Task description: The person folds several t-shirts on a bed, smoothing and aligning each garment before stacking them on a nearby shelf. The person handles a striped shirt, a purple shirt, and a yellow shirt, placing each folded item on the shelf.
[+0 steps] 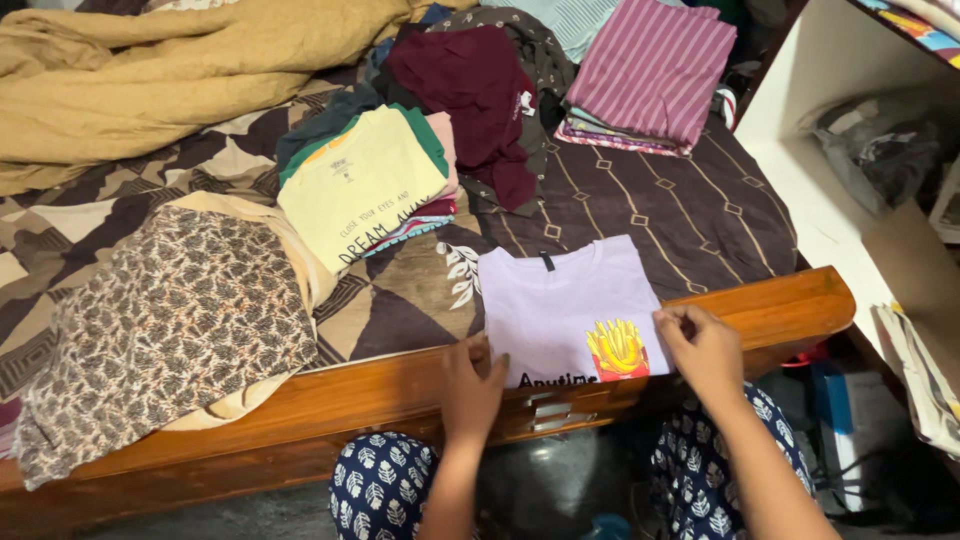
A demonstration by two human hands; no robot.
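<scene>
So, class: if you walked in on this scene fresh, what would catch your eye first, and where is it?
First, the lilac T-shirt with a bright fries print, lying at the bed's near edge with the left hand and right hand on its two lower corners. Next, the pale yellow folded shirt topping a stack left of centre, and the striped purple pile at the far right.

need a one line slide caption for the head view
Two hands, left and right, press a lilac t-shirt flat on a bed's wooden edge.
</scene>
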